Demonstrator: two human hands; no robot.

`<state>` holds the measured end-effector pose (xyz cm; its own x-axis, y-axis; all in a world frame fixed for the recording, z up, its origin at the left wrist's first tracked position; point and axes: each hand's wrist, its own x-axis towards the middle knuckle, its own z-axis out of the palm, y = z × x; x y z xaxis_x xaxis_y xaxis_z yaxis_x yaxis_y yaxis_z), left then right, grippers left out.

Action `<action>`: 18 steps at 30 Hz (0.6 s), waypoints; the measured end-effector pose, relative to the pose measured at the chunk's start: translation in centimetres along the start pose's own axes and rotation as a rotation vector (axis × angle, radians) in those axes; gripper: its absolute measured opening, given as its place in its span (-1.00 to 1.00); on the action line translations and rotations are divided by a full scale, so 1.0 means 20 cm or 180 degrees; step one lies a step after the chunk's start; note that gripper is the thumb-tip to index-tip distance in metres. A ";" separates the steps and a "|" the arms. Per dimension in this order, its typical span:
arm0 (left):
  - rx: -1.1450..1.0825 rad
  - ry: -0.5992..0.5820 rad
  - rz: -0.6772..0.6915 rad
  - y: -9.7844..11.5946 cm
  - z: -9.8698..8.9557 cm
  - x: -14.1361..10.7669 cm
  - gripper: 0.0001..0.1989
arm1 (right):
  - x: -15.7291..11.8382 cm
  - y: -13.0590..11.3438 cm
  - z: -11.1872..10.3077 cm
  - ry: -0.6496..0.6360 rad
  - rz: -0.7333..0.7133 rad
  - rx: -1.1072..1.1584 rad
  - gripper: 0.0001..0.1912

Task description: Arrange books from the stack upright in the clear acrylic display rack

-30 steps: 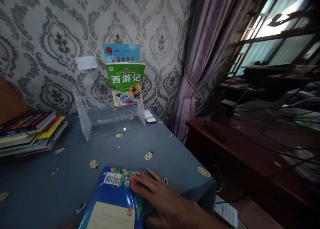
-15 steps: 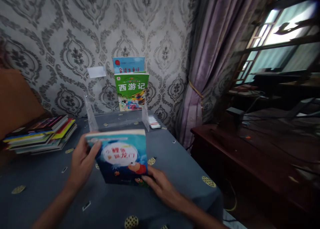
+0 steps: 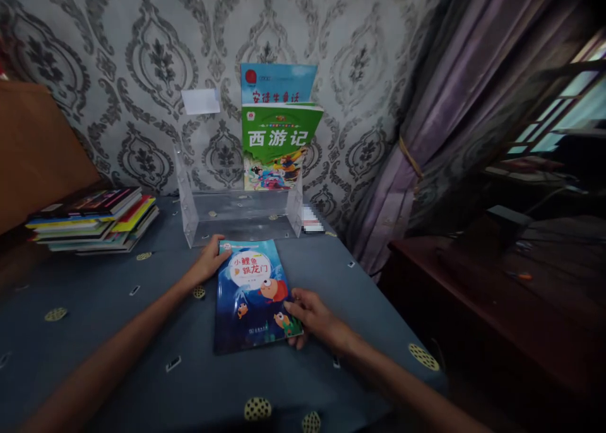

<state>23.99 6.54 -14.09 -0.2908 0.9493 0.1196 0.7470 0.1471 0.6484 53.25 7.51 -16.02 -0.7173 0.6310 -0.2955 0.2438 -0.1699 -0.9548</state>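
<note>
A blue picture book (image 3: 255,307) with a fish on its cover lies face up, or nearly flat, above the patterned tablecloth. Its upper left corner is gripped by my left hand (image 3: 211,258). At the lower right edge, my right hand (image 3: 315,316) pinches the book, thumb on the cover and fingers beneath. Behind it stands a clear acrylic rack (image 3: 241,228). A green book (image 3: 279,142) stands upright at the rack's right part, in front of a light blue book (image 3: 279,83), whose lower part is hidden.
At the left is a stack of books (image 3: 95,221) beside a brown panel (image 3: 38,149). A small blurred item (image 3: 312,219) lies right of the rack. Beyond the table's right edge are a purple curtain (image 3: 392,193) and a dark red desk (image 3: 440,281).
The blue book has tilted back from a raised, steeper pose to a flatter, lower one, with both hands still on it. The head view has shifted, coming closer to the rack.
</note>
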 end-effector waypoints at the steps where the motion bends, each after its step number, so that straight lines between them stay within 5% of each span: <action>1: 0.0216 -0.0061 0.0021 0.01 -0.01 0.00 -0.55 | 0.00 -0.01 0.00 -0.0013 0.0067 0.0004 -0.41; 6: 0.1207 -0.0253 0.0014 0.11 -0.04 -0.06 -0.66 | 0.01 -0.04 -0.03 -0.0121 0.0383 -0.0007 -0.42; 10: 0.1924 -0.0417 0.1004 0.19 0.04 -0.14 -0.69 | 0.02 -0.02 -0.04 -0.0188 0.0527 -0.0182 -0.40; 13: 0.1775 -0.0494 0.1638 0.15 0.13 -0.18 -0.53 | 0.02 -0.01 -0.04 -0.0220 0.0599 -0.0461 -0.41; 18: 0.1682 -0.0317 0.1809 0.05 0.24 -0.19 -0.39 | -0.01 -0.12 -0.07 0.0463 0.0270 -0.2126 -0.68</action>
<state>28.73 4.40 -17.43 0.2581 0.9354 0.2417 0.9580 -0.2801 0.0609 53.67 8.77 -13.56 -0.5945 0.7392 -0.3164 0.6787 0.2503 -0.6905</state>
